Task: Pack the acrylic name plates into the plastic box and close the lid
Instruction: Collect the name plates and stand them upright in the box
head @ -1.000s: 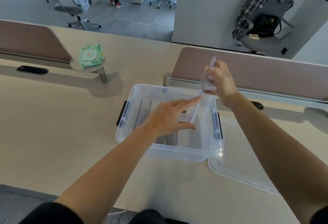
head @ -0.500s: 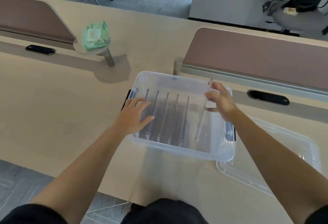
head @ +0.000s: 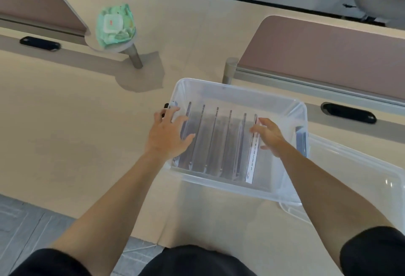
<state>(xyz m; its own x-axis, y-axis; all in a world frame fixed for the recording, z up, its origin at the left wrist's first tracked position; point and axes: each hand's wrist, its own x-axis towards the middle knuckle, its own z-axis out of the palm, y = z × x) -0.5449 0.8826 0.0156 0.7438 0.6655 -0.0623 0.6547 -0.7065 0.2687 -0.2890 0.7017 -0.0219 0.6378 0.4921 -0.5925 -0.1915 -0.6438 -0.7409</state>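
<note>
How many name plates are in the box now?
6 name plates in one row across the plastic box: leftmost beside the left hand, rightmost at the right hand. Hands may hide more.

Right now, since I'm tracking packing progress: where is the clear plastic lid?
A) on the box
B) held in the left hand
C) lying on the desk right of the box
C: the clear plastic lid lies on the beige desk, right of the open translucent box.

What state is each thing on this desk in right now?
Plastic box, open, lid off.
Lid, lying flat on the desk right of the box.
Name plates, six standing on edge inside the box.
Left hand, fingers spread, resting at the box's left edge.
Right hand, touching the rightmost plate; grip unclear.
Wipes pack, flap shut, on a small shelf.
</note>
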